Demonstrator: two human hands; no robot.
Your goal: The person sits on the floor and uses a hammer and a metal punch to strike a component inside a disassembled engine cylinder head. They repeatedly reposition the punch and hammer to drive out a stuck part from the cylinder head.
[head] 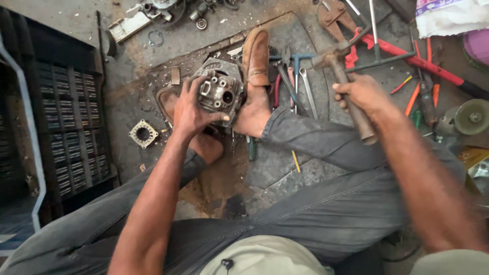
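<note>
I sit on the floor with a grey metal engine part (220,91) wedged between my two brown shoes. My left hand (189,109) wraps around the part's left side, thumb across its front. A hammer (342,76) with a worn metal head and thick handle is raised in my right hand (362,94), to the right of the part and well apart from it. The brown shoe (255,56) on my right foot presses against the part's right side.
Loose tools lie on the floor past my right leg: spanners (307,86), a T-handle wrench (377,46), red bolt cutters (407,56), orange-handled pliers (423,94). A square gasket plate (142,133) sits left. A black crate (71,117) stands at far left, a grinder (466,118) at right.
</note>
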